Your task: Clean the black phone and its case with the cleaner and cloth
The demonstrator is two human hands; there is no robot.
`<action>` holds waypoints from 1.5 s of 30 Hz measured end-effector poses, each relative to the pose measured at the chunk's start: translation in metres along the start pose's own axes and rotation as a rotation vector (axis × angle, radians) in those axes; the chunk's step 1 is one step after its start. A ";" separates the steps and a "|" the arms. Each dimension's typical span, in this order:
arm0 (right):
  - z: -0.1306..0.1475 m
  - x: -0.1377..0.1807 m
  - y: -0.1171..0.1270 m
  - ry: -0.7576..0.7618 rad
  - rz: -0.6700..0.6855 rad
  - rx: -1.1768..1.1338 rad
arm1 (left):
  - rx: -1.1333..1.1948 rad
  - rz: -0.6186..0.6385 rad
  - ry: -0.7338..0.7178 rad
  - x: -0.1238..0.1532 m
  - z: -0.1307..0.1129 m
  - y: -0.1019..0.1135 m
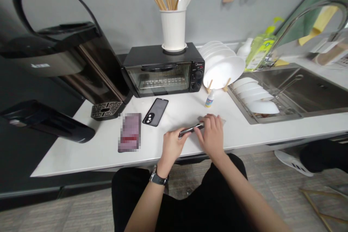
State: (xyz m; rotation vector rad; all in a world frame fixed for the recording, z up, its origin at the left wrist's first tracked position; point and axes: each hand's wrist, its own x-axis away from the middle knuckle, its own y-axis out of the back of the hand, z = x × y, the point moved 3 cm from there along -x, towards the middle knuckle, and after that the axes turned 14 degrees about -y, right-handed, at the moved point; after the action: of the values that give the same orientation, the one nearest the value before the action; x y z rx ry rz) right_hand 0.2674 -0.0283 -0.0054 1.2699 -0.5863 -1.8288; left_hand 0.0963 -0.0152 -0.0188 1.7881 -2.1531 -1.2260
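Note:
My left hand (173, 145) and my right hand (212, 134) both grip a thin dark phone (190, 129), held edge-on just above the white counter (81, 152) near its front edge. The left hand pinches its left end; the right hand's fingers curl over its right end. Under the right hand lies a small clear wrapper (221, 119). A second dark phone (156, 111) lies face down to the left, beside a blurred flat pinkish object (129, 132). A small white bottle (209, 98) stands behind my right hand.
A black toaster oven (163, 69) with a white utensil holder (173, 29) on top stands at the back. White plates (223, 67) lean in a rack. A steel sink (304, 90) with bowls is at right. A large black appliance (67, 54) fills the left.

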 end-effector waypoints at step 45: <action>0.018 0.029 -0.002 0.218 0.189 -0.050 | 0.001 0.045 0.020 0.001 0.003 0.000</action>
State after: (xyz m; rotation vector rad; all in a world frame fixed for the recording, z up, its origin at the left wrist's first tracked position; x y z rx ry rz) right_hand 0.2451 -0.0520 -0.0155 1.3134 -0.5186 -1.5181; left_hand 0.0943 -0.0139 -0.0213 1.7352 -2.1707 -1.1925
